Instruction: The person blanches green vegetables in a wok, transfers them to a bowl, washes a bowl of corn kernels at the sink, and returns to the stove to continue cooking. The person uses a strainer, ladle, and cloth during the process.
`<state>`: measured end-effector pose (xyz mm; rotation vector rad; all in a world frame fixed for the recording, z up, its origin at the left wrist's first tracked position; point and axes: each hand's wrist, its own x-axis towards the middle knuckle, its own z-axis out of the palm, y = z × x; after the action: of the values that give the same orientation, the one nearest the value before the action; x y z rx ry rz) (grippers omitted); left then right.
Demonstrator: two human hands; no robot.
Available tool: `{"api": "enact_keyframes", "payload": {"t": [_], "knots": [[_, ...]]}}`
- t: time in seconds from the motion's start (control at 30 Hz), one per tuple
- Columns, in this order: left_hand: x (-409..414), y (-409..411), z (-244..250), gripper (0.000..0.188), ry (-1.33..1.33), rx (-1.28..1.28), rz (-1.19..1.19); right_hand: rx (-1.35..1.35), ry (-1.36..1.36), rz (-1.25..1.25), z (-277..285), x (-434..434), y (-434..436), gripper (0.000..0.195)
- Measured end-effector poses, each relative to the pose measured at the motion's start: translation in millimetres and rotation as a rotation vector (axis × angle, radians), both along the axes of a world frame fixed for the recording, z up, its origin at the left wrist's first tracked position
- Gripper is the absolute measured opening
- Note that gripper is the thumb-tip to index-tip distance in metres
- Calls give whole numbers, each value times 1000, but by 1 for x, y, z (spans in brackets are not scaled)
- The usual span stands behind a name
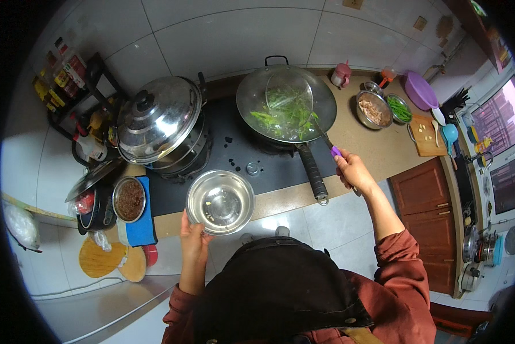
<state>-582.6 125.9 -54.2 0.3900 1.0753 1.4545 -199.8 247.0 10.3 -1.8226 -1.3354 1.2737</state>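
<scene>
My left hand [194,241] grips the rim of a stainless steel bowl [235,203], thumb over its edge. A few small yellowish bits cling inside the bowl, which hangs over the counter's front edge. With my right hand [353,170] I hold the purple-trimmed handle of a wire-mesh strainer [286,91]. Its mesh head is over a wok [246,101] on the cooktop, among bright green leafy vegetables [264,119] in liquid. How much the mesh carries is hard to tell. The wok's black wrapped handle [312,172] points towards me, left of my right hand.
A lidded steel steamer pot [165,116] occupies the left burner. Left of it stand a rack of bottles [64,81] and a bowl of brown food [129,199]. To the right are bowls of meat strips [371,111] and cut green pieces [398,108], and a cutting board [431,144].
</scene>
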Motion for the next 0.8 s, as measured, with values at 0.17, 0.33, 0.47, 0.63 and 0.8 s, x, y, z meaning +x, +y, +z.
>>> {"api": "enact_keyframes", "payload": {"t": [0.17,0.33,0.47,0.63,0.8], "knots": [[-5,-3,-6,63,-9,-13,8,162,-139,-91,13,8,11,33],[-5,-6,-3,64,-12,-15,11,205,-237,-58,-2,30,36,30],[-7,-9,-10,64,-22,-9,9,-95,327,-63,-2,16,32,28],[-17,-21,-13,63,-12,-9,37,41,134,83,28,-13,3,36],[-10,-15,-10,61,-23,-44,17,240,-363,195,20,-16,2,36]]}}
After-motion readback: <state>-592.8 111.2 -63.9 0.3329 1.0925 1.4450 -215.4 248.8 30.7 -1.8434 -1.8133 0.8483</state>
